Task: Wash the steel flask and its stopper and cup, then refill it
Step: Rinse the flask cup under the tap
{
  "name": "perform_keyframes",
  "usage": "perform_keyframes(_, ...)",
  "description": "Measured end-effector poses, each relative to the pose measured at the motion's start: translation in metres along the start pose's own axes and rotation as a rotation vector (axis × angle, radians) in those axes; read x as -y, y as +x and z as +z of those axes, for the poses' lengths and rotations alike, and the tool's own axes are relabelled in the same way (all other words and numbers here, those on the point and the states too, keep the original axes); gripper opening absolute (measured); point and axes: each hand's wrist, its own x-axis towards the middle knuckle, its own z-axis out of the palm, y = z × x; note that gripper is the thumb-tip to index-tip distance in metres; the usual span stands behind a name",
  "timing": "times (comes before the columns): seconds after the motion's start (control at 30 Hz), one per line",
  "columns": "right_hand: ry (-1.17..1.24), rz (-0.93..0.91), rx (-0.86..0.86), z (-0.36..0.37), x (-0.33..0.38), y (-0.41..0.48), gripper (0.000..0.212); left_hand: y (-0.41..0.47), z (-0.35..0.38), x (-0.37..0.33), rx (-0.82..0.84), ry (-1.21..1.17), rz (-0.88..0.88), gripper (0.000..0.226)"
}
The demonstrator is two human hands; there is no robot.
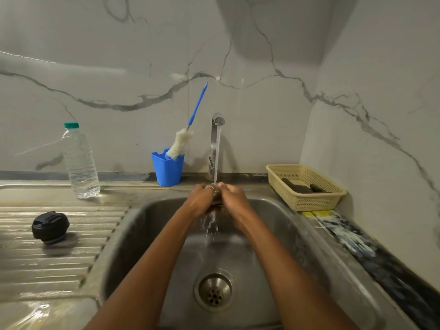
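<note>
Grey-veined marble wall [119, 67] runs behind a steel sink [147, 234] set in a wet counter, with a ribbed drainboard [59, 265] to its left. At the back a tap [215, 129] is running, and its stream [217, 158] falls straight onto the person's hands.

Both forearms reach forward over the basin from the bottom edge, bare and nearly straight, converging under the tap. The left hand [202, 198] and right hand [234, 197] are pressed together knuckles up, fingers curled inward toward each other, with a ring [209, 186] on a left finger. Water runs off below them and splashes down toward the drain [215, 291]. A dark patch shows between the palms, but I cannot tell whether it is something held or only shadow, so the grip of either hand cannot be told.

The black stopper [50, 227] lies on the drainboard, well apart from the hands, tilted on its side. Behind it a clear plastic bottle [81, 163] with a green cap stands upright near the wall. Just left of the tap a blue holder [167, 170] carries a bottle brush [181, 144], white head down and blue handle leaning up to the right. On the right of the sink a beige basket [307, 201] holds dark sponges [296, 185]
</note>
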Motion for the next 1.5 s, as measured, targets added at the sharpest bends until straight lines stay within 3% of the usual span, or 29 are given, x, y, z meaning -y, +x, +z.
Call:
perform_keyframes(0.1, -0.060, 0.019, -0.027, 0.002, -0.004, 0.002, 0.035, -0.002, -0.004, 0.010, 0.032, 0.092, 0.032, 0.035)
perform_keyframes(0.2, 0.008, 0.041, 0.031, -0.001, -0.003, 0.001, 0.029, 0.001, -0.009, 0.009, 0.026, 0.097, 0.044, 0.033)
perform_keyframes(0.37, 0.037, -0.035, 0.071, -0.003, -0.005, 0.004, 0.027, 0.007, -0.008, 0.009, -0.040, 0.095, 0.039, 0.073)
perform_keyframes(0.47, -0.017, -0.070, -0.004, -0.005, -0.009, 0.008, 0.029, 0.004, -0.002, 0.009, -0.074, 0.153, 0.072, 0.059)
perform_keyframes(0.63, 0.023, -0.028, -0.040, -0.006, -0.008, 0.012, 0.028, -0.005, 0.006, 0.013, -0.069, 0.264, 0.271, 0.045)
perform_keyframes(0.8, -0.069, -0.137, 0.042, -0.001, -0.005, 0.004, 0.034, 0.006, 0.004, 0.010, -0.086, 0.117, 0.061, 0.072)
perform_keyframes(0.9, -0.183, -0.218, 0.050, 0.008, -0.008, 0.005, 0.038, 0.007, 0.002, 0.004, -0.106, -0.022, -0.099, 0.069)
perform_keyframes(1.07, -0.238, -0.263, -0.053, 0.012, -0.011, 0.009, 0.031, 0.002, 0.002, 0.003, -0.086, 0.070, 0.057, 0.063)
perform_keyframes(1.27, 0.166, 0.022, -0.142, -0.001, -0.012, 0.015, 0.034, -0.003, 0.002, 0.023, -0.027, 0.354, 0.325, 0.040)
perform_keyframes(1.43, 0.557, 0.164, -0.037, -0.004, -0.004, 0.014, 0.026, -0.010, 0.006, 0.017, -0.265, 0.359, 0.404, 0.043)
perform_keyframes(1.5, 0.573, 0.126, 0.025, -0.004, 0.000, 0.011, 0.020, -0.008, 0.005, 0.017, -0.346, 0.308, 0.400, 0.043)
